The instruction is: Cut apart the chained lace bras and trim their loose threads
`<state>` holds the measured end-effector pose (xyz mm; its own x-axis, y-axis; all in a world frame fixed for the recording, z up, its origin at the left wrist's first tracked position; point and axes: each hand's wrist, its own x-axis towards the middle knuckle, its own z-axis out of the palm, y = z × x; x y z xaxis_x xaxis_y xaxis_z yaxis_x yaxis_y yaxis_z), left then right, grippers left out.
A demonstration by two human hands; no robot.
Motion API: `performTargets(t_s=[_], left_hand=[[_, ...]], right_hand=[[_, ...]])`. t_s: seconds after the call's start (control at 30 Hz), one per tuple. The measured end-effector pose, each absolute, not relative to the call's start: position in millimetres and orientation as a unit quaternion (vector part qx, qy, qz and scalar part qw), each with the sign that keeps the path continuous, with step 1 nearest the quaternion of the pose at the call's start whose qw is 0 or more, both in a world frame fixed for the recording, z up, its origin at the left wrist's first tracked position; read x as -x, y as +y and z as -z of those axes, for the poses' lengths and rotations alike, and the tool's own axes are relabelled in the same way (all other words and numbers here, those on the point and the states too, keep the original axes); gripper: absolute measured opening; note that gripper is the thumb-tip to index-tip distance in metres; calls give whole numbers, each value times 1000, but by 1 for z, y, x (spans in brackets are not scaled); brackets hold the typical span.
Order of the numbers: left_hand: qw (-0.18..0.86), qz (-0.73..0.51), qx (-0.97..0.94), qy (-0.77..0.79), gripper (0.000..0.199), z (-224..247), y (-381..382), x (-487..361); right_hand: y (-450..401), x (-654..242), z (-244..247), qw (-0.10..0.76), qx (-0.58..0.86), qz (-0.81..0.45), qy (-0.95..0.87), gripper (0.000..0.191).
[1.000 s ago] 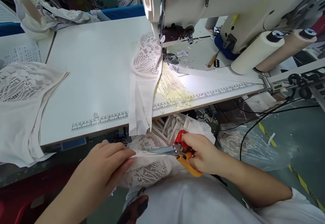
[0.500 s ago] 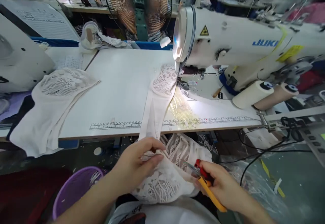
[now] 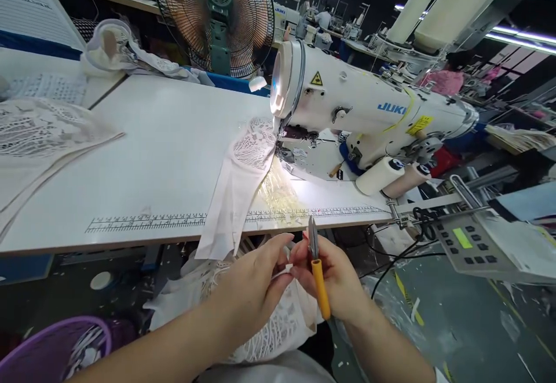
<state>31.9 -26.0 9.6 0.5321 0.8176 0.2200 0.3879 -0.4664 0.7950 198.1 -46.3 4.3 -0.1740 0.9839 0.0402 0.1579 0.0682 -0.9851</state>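
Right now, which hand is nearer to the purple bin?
Left. The left hand, at the white lace piece, is up and to the right of the purple bin; the right hand, with the scissors, is farther right.

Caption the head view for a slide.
Left hand pinches white lace fabric beside right hand holding scissors, before a JUKI sewing machine.

Held garment [image 3: 275, 328] partly hidden, purple bin [image 3: 41, 348] cropped
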Motion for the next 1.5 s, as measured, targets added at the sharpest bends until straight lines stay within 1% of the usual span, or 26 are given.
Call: performTargets(t_s=[0.1,0.17,0.23,0.27,0.43,0.5,0.57,0.63,0.73,0.8,0.87,1.0,1.27,1.5], left_hand=[[469,-276,-737,401,24,-13,-24,-31],[559,-226,-686,407,17,-15,-22,-29],[621,-183,-654,392,22,-15,-21,-29],[631,-178,-650,384,25,-15,-20,-29],[582,-243,-674,386,32,-11,-21,-33],[577,-254,-673,388,33,-11,-20,-33],[600,-245,-653,391,33,-11,-19,-32],[635,-223,-625,396,32,-10,-16,-29],[667,-204,-596,398,33,-7,-10,-25],[678,-201,-592,386,34,-4,-6,-24],[687,-198,-592,372,35,0,-3,-24],[700,-186,-581,371,36,4,-1,-24],[723,-145,-560,378,35,-6,2,-24],[743,-155,-529,379,34,2,3,-25]], right_hand=[[-46,-199,1,462,447,-482,-596,14],[-47,-199,4,477,437,-463,-606,13],[-48,-198,6,484,434,-445,-616,14],[-48,-197,7,488,432,-438,-620,14],[-44,-197,8,489,429,-446,-614,16],[-42,-204,7,459,412,-470,-631,25],[-40,-214,4,391,393,-488,-674,44],[-39,-224,2,294,386,-499,-718,59],[-41,-234,2,175,383,-510,-750,67],[-43,-236,3,139,386,-502,-761,70],[-45,-236,6,126,392,-477,-776,70],[-47,-236,9,127,410,-430,-794,68],[-47,-238,10,88,428,-457,-775,72],[-51,-236,9,104,454,-459,-757,67]])
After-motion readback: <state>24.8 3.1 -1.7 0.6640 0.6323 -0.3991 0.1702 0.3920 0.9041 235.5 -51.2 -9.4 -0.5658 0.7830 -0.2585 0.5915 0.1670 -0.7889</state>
